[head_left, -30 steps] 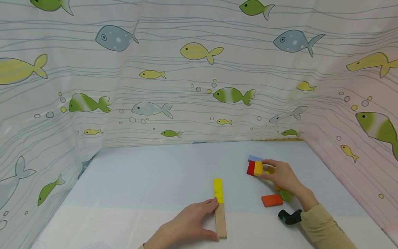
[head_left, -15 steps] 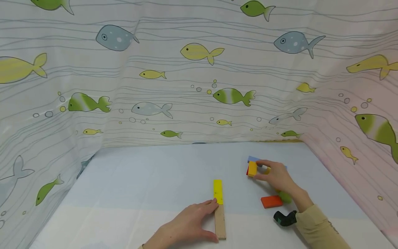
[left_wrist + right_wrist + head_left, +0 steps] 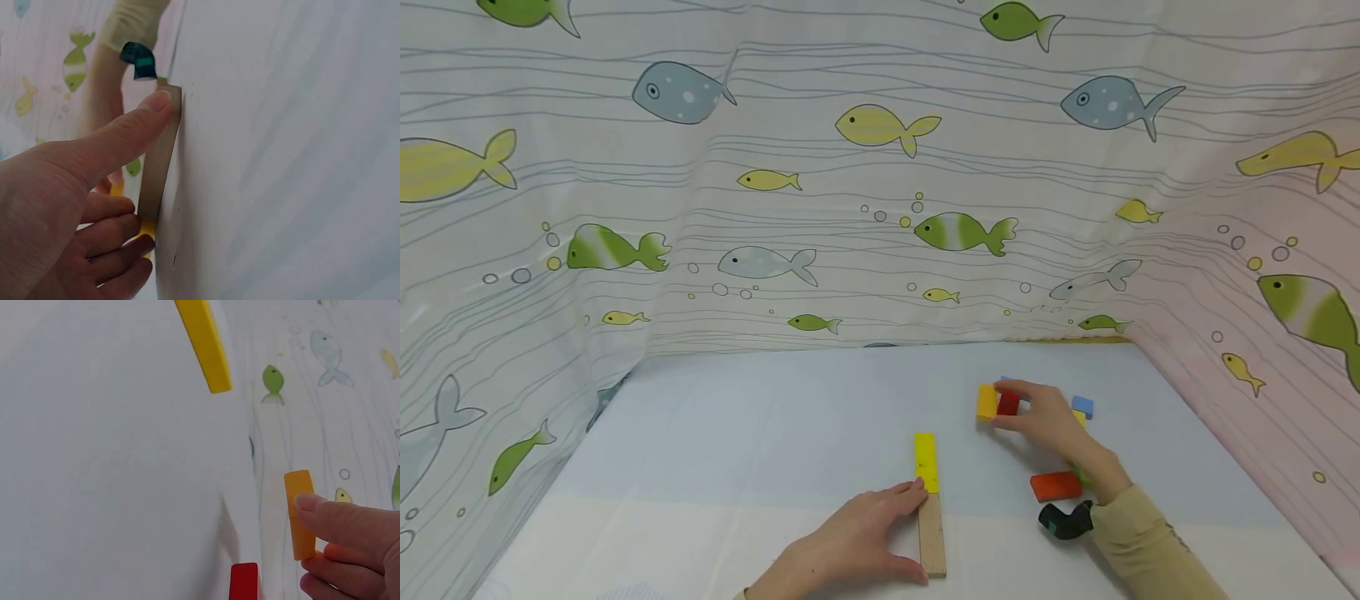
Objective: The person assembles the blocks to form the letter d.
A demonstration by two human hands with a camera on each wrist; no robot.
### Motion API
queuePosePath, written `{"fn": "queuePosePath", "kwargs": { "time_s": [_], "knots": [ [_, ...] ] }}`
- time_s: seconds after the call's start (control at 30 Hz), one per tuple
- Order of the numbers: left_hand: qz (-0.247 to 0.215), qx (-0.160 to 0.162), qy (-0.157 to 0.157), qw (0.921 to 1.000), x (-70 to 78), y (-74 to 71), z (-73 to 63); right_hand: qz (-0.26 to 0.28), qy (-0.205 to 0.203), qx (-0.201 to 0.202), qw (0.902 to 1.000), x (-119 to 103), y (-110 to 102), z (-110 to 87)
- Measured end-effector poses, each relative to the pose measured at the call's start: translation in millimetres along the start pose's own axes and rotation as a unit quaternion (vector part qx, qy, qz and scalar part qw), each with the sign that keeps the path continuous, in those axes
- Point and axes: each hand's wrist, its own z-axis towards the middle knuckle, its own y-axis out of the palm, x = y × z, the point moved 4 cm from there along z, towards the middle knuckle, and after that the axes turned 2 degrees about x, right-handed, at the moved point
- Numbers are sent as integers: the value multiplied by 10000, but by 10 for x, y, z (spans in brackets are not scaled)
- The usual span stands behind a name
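A plain wooden block and a yellow block lie end to end in one strip. My left hand holds the plain block from its left side, thumb at the near end and fingertips by the joint with the yellow one. In the left wrist view the thumb presses on the block's end. My right hand pinches an orange-yellow block between thumb and fingers, raised above the table in the right wrist view. Just right of it is a dark red block, partly hidden by the fingers.
Around the right hand lie an orange-red block, a blue block and a yellow one, partly covered by the arm. A black device sits at the right cuff. A fish-print curtain surrounds the table.
My right hand has moved left with the orange-yellow block, from beside the dark red block, across it, to its left side. The left hand has stayed in place.
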Motion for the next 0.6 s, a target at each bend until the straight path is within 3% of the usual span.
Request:
{"fn": "queuePosePath", "kwargs": {
  "time_s": [0.6],
  "knots": [
    [-3,-15,-22,10000,0,-7,-7,96,-439,-83,9990,-372,286,139]
  ]
}}
